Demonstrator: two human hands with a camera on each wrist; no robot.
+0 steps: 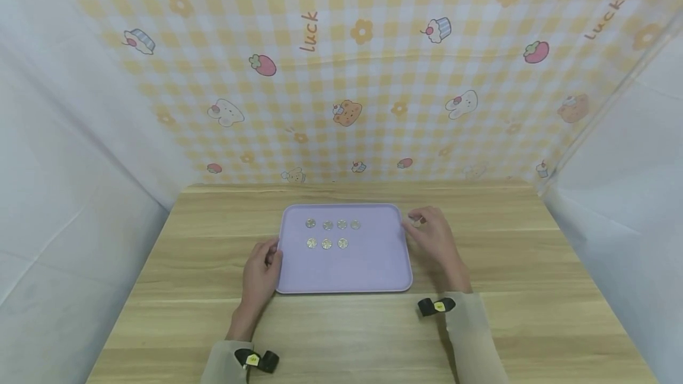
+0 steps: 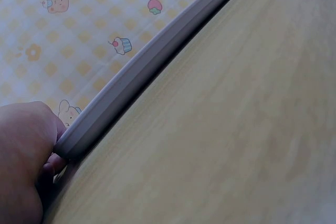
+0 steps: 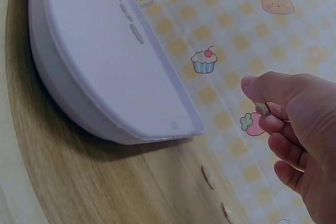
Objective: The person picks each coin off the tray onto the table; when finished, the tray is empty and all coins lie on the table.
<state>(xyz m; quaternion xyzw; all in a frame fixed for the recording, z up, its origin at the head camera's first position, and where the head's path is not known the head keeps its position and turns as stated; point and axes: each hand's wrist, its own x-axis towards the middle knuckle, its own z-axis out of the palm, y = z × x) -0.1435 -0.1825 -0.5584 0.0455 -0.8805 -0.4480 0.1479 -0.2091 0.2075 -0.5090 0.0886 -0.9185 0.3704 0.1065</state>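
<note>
A shallow lilac tray lies on the wooden table. Several gold-coloured coins sit on it in two rows, in its upper left and middle. My left hand grips the tray's left edge, with fingertips tucked by its underside in the left wrist view. Just off the tray's right edge is my right hand. In the right wrist view, its thumb and fingers pinch a coin, held above the table. Two more coins, one nearer the tray and one farther off, lie on the table beneath this hand.
The wood-grain table extends around the tray on all sides. A yellow checked cloth with printed cupcakes and bears hangs behind it. White curtains enclose both sides. Each wrist carries a black strapped camera.
</note>
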